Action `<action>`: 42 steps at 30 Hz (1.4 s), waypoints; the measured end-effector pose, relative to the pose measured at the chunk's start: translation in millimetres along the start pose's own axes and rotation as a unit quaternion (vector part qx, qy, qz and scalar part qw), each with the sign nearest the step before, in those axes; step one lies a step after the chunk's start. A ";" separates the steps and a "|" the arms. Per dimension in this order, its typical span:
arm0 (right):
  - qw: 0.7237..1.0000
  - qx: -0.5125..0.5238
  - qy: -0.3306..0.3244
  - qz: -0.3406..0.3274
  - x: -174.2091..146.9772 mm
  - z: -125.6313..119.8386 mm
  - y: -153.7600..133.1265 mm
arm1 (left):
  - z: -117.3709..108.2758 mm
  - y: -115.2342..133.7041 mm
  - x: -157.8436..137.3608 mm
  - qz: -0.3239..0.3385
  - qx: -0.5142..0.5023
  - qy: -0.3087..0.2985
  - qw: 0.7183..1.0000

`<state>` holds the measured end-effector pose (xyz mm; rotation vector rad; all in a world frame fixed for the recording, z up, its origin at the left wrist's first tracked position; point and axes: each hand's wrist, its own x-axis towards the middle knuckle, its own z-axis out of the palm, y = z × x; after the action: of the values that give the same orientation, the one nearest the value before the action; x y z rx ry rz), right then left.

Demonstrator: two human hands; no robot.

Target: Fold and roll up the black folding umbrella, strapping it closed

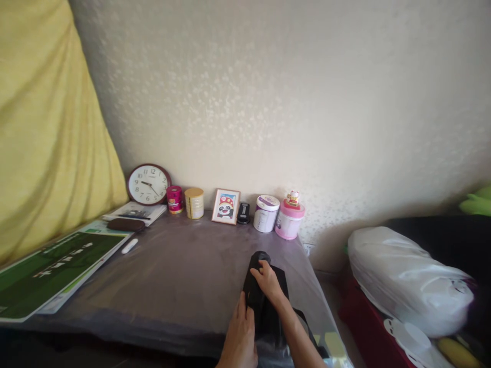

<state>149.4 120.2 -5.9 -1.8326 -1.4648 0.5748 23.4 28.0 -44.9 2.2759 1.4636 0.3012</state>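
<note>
A black, folded item (282, 278) that looks like fabric lies near the front right part of the table; its exact kind I cannot make out. My right hand (267, 280) rests on its upper part, with thumb and fingers bent against the dark surface. Along its left edge, my left hand (242, 327) grips with the fingers close together. More of the black material spreads below and to the right, under my right forearm.
A grey-covered table (184, 266) stands against the wall. At its back are a clock (149, 184), a magenta tin (174, 199), a yellow-lidded can (194, 203), a framed panda picture (226, 206) and two tubs (266, 213). Green sheet (65, 266) left; white bag (406, 276) right.
</note>
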 end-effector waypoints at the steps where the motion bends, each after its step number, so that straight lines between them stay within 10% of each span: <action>1: 1.000 -0.011 -0.003 0.002 0.2 0.9 -0.6 | -1.2 0.2 -0.1 0.000 0.000 -0.002 1.000; 9: 0.986 0.078 -0.150 0.016 -0.3 5.8 -3.9 | -2.6 -12.8 -6.7 0.023 0.016 0.012 1.000; 19: 0.986 0.031 -0.156 -0.057 -10.9 -3.5 -12.9 | -15.6 -6.4 -4.8 0.145 0.030 0.216 0.965; 25: 0.980 0.033 -0.179 -0.078 -16.6 -5.7 -10.9 | -2.4 -7.9 4.2 0.083 0.001 0.179 0.980; 35: 0.942 -0.051 -0.062 -0.326 -29.7 -9.9 9.8 | 12.0 -17.4 11.9 0.091 -0.064 0.106 0.988; 42: 0.951 -0.108 -0.036 -0.288 18.6 4.1 33.3 | 3.9 -10.7 16.1 0.039 -0.106 0.012 0.993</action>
<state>172.7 135.7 -32.1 -1.4343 -2.0661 0.1947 23.1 45.6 -53.9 2.1673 1.2890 0.4862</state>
